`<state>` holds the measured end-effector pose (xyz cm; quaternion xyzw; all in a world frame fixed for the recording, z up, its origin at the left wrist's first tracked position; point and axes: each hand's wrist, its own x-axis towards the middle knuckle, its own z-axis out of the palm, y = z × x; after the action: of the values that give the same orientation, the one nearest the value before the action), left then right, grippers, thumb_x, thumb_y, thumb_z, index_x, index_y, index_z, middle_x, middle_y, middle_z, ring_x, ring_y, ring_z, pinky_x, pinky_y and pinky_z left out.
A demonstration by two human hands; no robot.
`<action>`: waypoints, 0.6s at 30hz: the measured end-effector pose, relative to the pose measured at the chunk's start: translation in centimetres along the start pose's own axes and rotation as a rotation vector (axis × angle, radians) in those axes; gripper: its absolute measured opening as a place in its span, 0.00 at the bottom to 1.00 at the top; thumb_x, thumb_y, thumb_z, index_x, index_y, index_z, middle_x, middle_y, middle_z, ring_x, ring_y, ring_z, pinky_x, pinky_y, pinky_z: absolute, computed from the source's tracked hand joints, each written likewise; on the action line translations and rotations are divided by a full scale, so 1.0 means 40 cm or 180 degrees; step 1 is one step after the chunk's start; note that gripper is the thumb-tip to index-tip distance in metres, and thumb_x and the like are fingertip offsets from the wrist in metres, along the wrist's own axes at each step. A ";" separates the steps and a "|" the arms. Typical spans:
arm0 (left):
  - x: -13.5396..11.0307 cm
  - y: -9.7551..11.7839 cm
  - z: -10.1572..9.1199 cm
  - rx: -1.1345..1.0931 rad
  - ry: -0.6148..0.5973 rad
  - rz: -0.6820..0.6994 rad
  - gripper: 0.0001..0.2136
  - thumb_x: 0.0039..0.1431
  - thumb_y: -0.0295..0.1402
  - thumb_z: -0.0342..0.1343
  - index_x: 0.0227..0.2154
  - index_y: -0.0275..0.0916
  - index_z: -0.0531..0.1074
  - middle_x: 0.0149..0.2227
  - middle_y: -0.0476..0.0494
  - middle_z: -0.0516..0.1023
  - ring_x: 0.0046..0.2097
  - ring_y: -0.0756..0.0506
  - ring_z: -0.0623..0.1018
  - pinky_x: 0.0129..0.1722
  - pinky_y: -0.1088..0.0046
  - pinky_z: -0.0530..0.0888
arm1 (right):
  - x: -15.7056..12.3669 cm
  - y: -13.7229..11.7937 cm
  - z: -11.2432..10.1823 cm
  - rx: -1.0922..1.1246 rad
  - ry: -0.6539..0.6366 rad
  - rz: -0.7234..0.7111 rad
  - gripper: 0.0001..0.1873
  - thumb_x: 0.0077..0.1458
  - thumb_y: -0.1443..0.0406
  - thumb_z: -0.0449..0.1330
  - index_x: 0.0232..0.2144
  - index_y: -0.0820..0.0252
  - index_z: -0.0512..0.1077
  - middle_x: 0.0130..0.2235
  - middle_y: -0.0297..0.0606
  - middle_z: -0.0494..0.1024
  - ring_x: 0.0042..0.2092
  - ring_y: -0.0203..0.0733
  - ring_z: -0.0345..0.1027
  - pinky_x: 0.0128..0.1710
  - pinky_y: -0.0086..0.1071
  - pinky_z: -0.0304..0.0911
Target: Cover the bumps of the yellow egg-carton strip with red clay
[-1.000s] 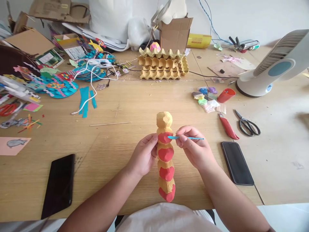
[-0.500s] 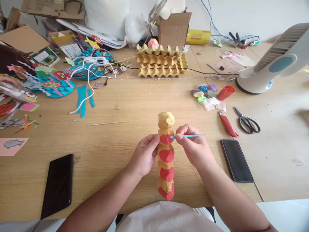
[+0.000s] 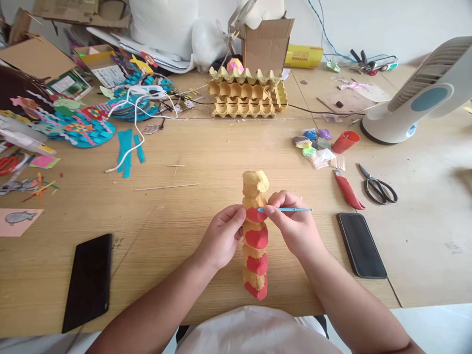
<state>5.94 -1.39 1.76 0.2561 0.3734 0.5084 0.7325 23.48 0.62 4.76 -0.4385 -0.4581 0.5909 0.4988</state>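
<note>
Fingers (image 3: 276, 200) of right hand (image 3: 295, 228) pinch thin blue plastic tool (image 3: 295, 210), tip against a red patch. Left hand (image 3: 221, 238) clasps knobbly yellow cardboard column with red patches (image 3: 254, 183). Its fingertips hide the column's left edge.

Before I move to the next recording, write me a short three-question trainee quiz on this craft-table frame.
1. True or false: the left hand, gripping the yellow egg-carton column with red patches, also holds the thin blue plastic tool.
2. What lies immediately right of the red-handled utility knife? A) black scissors B) yellow egg trays C) a cardboard box
3. How many black smartphones lie on the wooden table?
Key: 1 false, the right hand holds it; 2 A; 3 two.
</note>
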 end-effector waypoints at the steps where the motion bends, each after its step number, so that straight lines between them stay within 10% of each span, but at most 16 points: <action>1: 0.000 0.000 0.000 0.0005 -0.0001 -0.0008 0.19 0.56 0.50 0.76 0.32 0.37 0.83 0.31 0.45 0.81 0.31 0.49 0.76 0.32 0.73 0.72 | -0.001 0.000 0.000 -0.0010 0.0004 -0.0007 0.24 0.54 0.47 0.78 0.26 0.54 0.72 0.27 0.33 0.72 0.30 0.39 0.61 0.30 0.35 0.57; 18: 0.003 0.005 0.005 0.0116 0.0411 -0.0023 0.23 0.48 0.53 0.79 0.29 0.37 0.83 0.27 0.48 0.77 0.27 0.52 0.70 0.27 0.76 0.66 | -0.011 -0.002 -0.002 -0.0488 -0.0138 -0.0722 0.18 0.61 0.56 0.73 0.26 0.54 0.71 0.36 0.34 0.66 0.39 0.42 0.62 0.42 0.39 0.64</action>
<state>6.00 -1.22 2.01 0.2348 0.4300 0.5143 0.7039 23.63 0.19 4.86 -0.4079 -0.5591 0.5033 0.5174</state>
